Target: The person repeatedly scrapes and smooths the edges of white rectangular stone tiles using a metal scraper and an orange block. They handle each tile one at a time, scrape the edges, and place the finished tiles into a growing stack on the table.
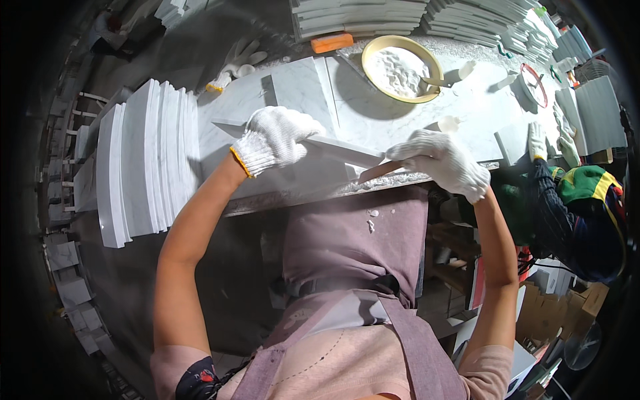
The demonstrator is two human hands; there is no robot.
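In a white knit glove, my left hand (277, 137) is closed over the upper edge of a white marble-look slab (347, 153), which is tilted up from the table. My right hand (440, 160), gloved too, grips a flat brown strip (381, 171); its exact kind cannot be made out. The strip meets or nearly meets the slab's right end, close to the table's front edge. Beyond my hands stands a cream-yellow bowl (435, 63) of white powder, with a wooden-handled spatula (437, 82) resting in it.
Slabs stand stacked upright at the left (143, 160); more stacks (360, 17) line the back. An orange block (331, 43) and a loose glove (237, 67) lie behind the work. At the right, a co-worker's gloved hand (537, 141) is near a red-rimmed bowl (533, 87).
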